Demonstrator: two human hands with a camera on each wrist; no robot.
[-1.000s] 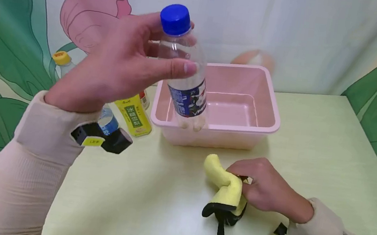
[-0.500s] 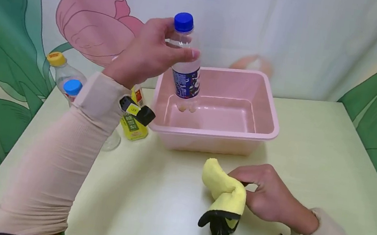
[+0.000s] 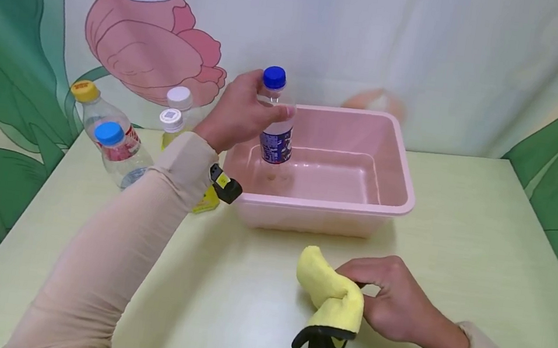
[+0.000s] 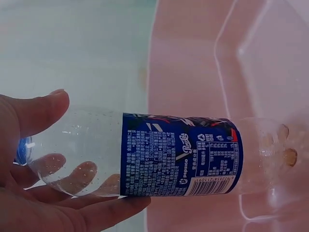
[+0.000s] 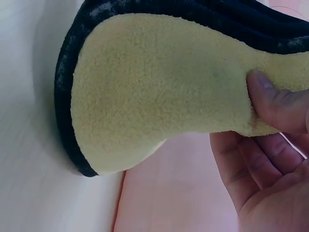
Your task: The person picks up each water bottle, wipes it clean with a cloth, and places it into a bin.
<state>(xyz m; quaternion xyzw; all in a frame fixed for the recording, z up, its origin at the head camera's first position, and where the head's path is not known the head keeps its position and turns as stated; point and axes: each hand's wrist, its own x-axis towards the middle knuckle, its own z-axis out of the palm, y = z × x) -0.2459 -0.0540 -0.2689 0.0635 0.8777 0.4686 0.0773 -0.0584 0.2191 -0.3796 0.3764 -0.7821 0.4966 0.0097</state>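
Observation:
My left hand grips a clear plastic Pepsi bottle around its upper part, with the thumb on one side and fingers on the other. This bottle has a blue cap and a dark blue label. It stands roughly upright over the left part of a pink plastic basin, its base down inside the rim in the head view. Low over the table in front of the basin, my right hand pinches a yellow plush cloth with black edging. The cloth is folded over and a black strap hangs from it.
Left of the basin stand a yellow-capped bottle, a blue-capped bottle and white-capped bottles, partly hidden by the left arm. A printed curtain hangs behind the table.
My left hand has carried the bottle away from me and lowered it into the basin's opening. More bottles show at the left. The right hand keeps its hold on the cloth, nearly still.

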